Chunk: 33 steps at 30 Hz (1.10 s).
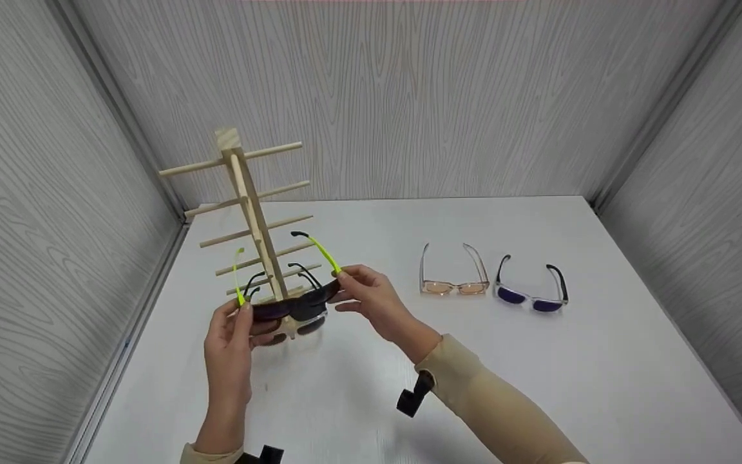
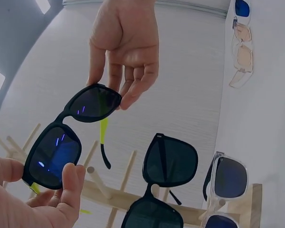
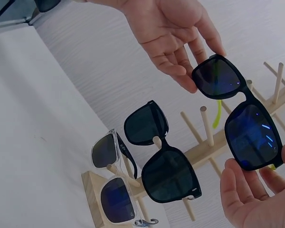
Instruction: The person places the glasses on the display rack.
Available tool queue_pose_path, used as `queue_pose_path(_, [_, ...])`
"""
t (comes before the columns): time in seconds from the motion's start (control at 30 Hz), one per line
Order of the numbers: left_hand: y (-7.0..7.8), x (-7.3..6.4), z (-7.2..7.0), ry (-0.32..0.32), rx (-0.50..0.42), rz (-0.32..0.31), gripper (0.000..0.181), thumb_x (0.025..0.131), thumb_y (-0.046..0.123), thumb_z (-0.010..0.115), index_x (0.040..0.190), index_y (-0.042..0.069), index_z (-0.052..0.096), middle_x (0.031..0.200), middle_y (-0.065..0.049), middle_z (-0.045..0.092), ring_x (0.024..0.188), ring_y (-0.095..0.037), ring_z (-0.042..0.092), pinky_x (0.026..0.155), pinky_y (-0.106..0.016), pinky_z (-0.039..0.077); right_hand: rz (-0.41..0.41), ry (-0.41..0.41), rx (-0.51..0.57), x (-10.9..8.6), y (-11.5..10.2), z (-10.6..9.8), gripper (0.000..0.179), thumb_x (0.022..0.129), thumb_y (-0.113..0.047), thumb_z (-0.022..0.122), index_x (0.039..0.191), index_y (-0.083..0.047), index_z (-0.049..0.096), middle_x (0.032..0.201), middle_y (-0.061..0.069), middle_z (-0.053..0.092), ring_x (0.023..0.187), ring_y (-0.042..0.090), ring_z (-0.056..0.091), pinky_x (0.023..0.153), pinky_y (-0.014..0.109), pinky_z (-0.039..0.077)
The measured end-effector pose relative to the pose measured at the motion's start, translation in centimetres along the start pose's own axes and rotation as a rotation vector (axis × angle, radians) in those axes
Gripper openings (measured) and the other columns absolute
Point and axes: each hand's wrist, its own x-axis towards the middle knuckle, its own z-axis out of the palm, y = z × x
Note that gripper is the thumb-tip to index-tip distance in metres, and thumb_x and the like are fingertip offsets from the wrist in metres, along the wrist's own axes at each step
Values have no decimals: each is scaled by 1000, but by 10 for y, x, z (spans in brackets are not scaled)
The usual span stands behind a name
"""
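Note:
Both hands hold a pair of black sunglasses (image 2: pixel 52 152) with neon-yellow temples, one hand at each end of the frame. My left hand (image 1: pixel 228 335) pinches one outer corner between thumb and fingers. At the opposite corner, my right hand (image 1: pixel 377 303) pinches near the hinge. The temples point away from me toward a wooden display rack (image 1: pixel 252 216) with several pegs. Low on that rack sit black sunglasses (image 3: pixel 171 175) and, beneath them, clear-framed sunglasses (image 3: pixel 118 199) with dark lenses. In the head view the held pair overlaps both racked pairs.
On the white table (image 1: pixel 538 380), to the right, lie clear-framed glasses with peach lenses (image 1: pixel 455 288). Beside them are clear-framed sunglasses with blue lenses and dark temples (image 1: pixel 529 301). Grey wood-grain panels (image 1: pixel 409 96) close in the back and sides.

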Motion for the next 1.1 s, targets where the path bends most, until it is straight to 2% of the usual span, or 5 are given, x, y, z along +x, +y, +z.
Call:
queue_pose_path(0.33, [-3, 13, -12, 63, 88, -5, 35, 97, 30, 50, 116, 1, 53, 96, -13, 62, 78, -21, 65, 64, -26, 54, 27, 29, -32, 8, 7, 13, 25, 93, -21, 58, 107, -1, 58, 97, 10, 61, 90, 29, 64, 80, 41, 51])
queue_pose_path(0.5, [-8, 21, -13, 66, 139, 17, 35, 97, 31, 49, 116, 2, 54, 96, -12, 59, 78, -21, 65, 65, -25, 53, 43, 57, -21, 12, 7, 16, 27, 93, -21, 59, 109, 1, 58, 96, 10, 61, 86, 28, 64, 80, 42, 52])
queue_pose_path(0.77, [-17, 28, -18, 79, 163, -1, 38, 97, 31, 48, 118, 0, 52, 99, -13, 57, 80, -22, 64, 68, -26, 54, 55, 73, -54, 20, 10, 20, 35, 93, -20, 59, 113, 8, 55, 95, 10, 60, 83, 27, 64, 79, 42, 52])
queue_pose_path(1.0, [-3, 23, -16, 82, 174, -28, 35, 98, 24, 48, 118, -4, 52, 99, -15, 56, 85, -29, 63, 70, -28, 54, 66, 85, -100, 23, 13, 22, 31, 92, -19, 60, 111, 6, 57, 93, 10, 61, 81, 25, 64, 78, 41, 52])
queue_pose_path(1.1, [-16, 29, -18, 86, 190, -15, 38, 98, 28, 48, 120, -3, 51, 100, -14, 56, 83, -23, 63, 68, -25, 53, 68, 86, -106, 24, 13, 22, 28, 92, -19, 60, 109, 3, 58, 93, 10, 61, 81, 25, 64, 77, 39, 53])
